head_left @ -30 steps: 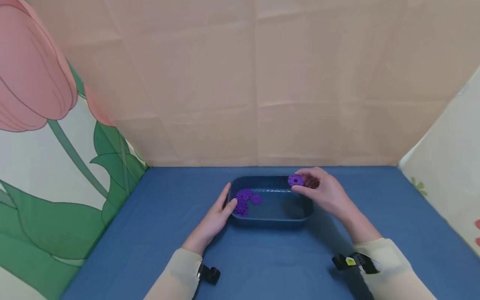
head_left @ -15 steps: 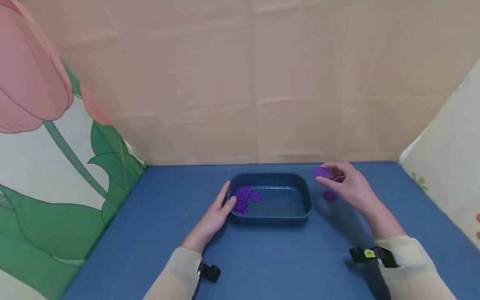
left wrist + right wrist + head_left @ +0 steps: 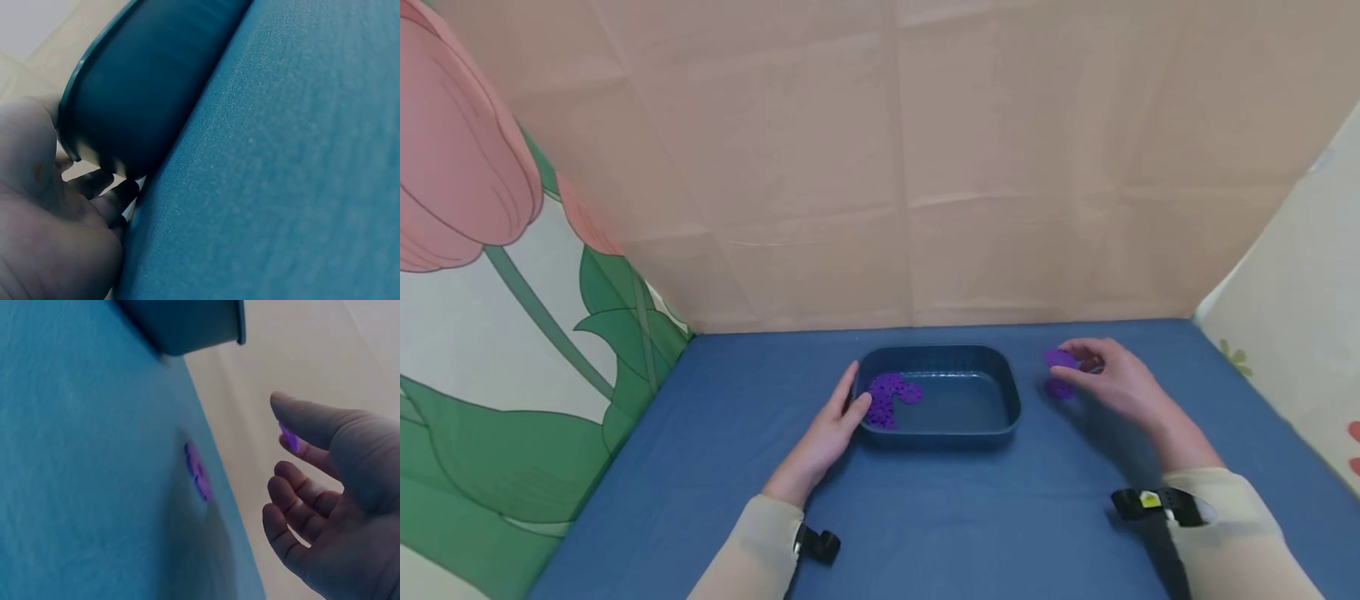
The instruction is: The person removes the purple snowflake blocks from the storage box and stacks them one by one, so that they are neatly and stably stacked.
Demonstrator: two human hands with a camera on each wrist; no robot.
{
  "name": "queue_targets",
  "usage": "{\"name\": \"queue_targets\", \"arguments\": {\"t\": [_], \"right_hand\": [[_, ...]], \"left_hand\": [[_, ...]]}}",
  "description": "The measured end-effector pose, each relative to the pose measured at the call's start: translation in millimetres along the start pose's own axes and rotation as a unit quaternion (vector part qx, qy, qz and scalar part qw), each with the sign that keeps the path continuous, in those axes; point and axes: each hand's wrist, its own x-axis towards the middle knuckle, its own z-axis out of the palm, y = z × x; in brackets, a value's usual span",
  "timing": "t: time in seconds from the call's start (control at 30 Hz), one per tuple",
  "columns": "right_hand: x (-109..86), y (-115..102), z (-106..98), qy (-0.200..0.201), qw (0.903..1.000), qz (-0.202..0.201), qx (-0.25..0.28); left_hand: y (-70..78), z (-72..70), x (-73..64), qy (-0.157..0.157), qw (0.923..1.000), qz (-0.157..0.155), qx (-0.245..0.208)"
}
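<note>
A dark blue rectangular tray (image 3: 966, 404) sits on the table, with a cluster of small purple notched discs (image 3: 883, 404) at its left end. My left hand (image 3: 820, 437) holds the tray's left side, thumb at the rim and fingers along the outer wall. To the right of the tray, my right hand (image 3: 1120, 387) pinches a purple notched disc (image 3: 289, 436) between thumb and index finger. The other fingers curl loosely in the right wrist view. Below that hand, purple discs (image 3: 197, 472) lie flat on the cloth, partly overlapping the held one in the head view.
A blue cloth (image 3: 925, 517) covers the table. Behind it rises a beige sheet (image 3: 805, 200). A tulip-printed panel (image 3: 482, 433) stands on the left, and a pale panel (image 3: 1307, 317) on the right. Each wrist wears a black camera (image 3: 818, 546).
My right hand has moved right, from over the tray's right end to beside it, then dipped toward the discs on the cloth. It keeps its disc. The left hand stays on the tray.
</note>
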Motion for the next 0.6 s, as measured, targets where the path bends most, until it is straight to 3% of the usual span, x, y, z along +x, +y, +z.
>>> {"name": "queue_targets", "arguments": {"t": [0.2, 0.6], "right_hand": [[0.8, 15, 8, -0.025, 0.9996, 0.007, -0.011], [0.0, 26, 18, -0.049, 0.9985, 0.010, -0.020]], "left_hand": [[-2.3, -1.1, 1.6, 0.000, 1.0000, 0.001, 0.001], [-2.1, -1.7, -0.9, 0.002, 1.0000, 0.009, 0.000]]}}
